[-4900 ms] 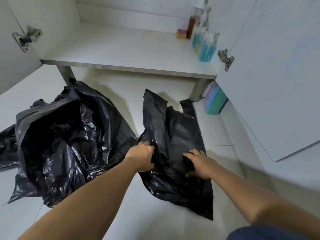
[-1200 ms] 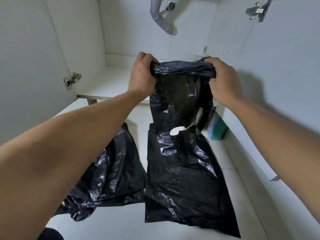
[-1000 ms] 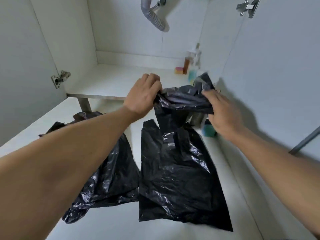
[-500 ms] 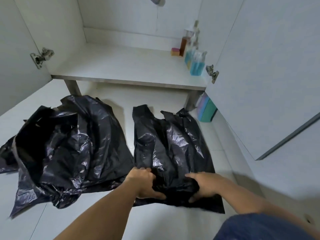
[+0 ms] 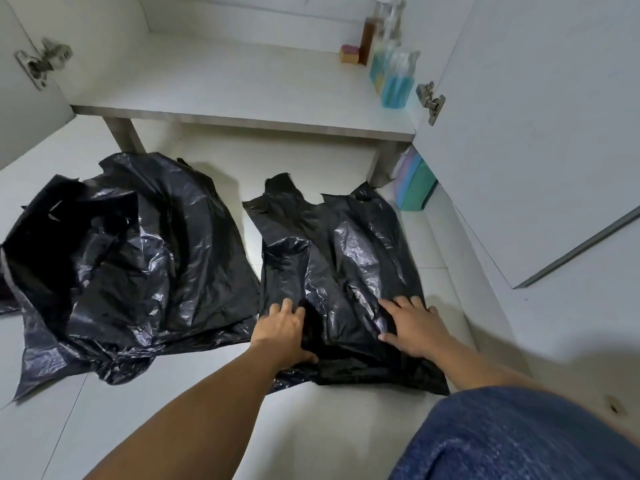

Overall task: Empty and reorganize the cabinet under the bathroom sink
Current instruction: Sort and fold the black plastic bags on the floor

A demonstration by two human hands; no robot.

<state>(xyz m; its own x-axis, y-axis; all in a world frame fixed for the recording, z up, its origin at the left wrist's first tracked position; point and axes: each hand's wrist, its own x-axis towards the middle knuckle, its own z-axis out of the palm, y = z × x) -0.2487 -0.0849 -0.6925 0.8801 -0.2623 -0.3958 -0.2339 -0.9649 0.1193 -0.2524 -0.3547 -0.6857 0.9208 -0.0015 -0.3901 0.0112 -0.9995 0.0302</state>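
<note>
A: What are the hands doing?
B: Both lie on the flat black bag, low in the middle of the frame. The left hand presses down near the bag's lower left side. Its fingers are stretched out and a bit apart, and they grab nothing.
A: And the other one?
B: The right hand lies flat near the bag's lower right side. Its fingers are spread wide, with the thumb out to the left. It pushes on the plastic and holds nothing.
A: Where is the bag?
B: On the white floor, in front of the cabinet shelf. Its two handle loops point to the top of the frame. Its bottom edge lies just beside a blue jeans knee in the lower right corner.
A: Is something next to it?
B: Yes, a crumpled black bag fills the left side. Down low the two bags touch. Higher up, a thin strip of floor shows between them.
A: Where is there room?
B: Bare floor shows in the lower left and between the bags and the shelf. On the right, the open cabinet door stands near the flat bag's right edge.
A: What's on the shelf?
B: Blue bottles, a brown bottle and a small pink and yellow block stand together in the upper right. The rest of the shelf shows white. A green and pastel thing sits on the floor under the shelf's right end. I can't tell what it is.
</note>
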